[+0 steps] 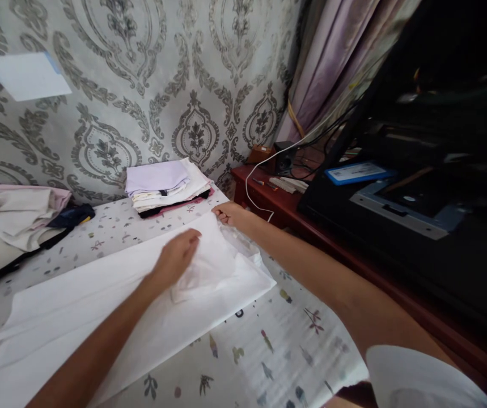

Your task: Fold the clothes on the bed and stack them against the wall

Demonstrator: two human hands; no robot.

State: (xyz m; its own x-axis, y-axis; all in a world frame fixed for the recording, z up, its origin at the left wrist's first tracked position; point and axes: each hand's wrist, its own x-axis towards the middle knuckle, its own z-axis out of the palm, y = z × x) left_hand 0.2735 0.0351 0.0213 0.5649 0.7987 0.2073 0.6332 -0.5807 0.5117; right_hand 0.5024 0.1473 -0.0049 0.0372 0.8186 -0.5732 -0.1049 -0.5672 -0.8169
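Note:
A white garment (98, 289) lies stretched lengthwise across a patterned table cover, its right end gathered with thin, slightly see-through fabric. My right hand (228, 214) pinches the garment's far edge at that end. Closer to the middle, my left hand (177, 258) is over the cloth with its fingers curled in at the edge of a loose flap. That hand is somewhat blurred, and its fingertips are partly hidden. The garment's left end runs out beneath my left forearm.
Folded clothes (158, 177) are stacked by the wall, lilac on top. Another clothes pile (17, 218) lies at the left. On the right, a dark red desk (264, 192) borders the patterned cover (243, 345), holding a white cable (249, 181) and a large black panel (396, 272).

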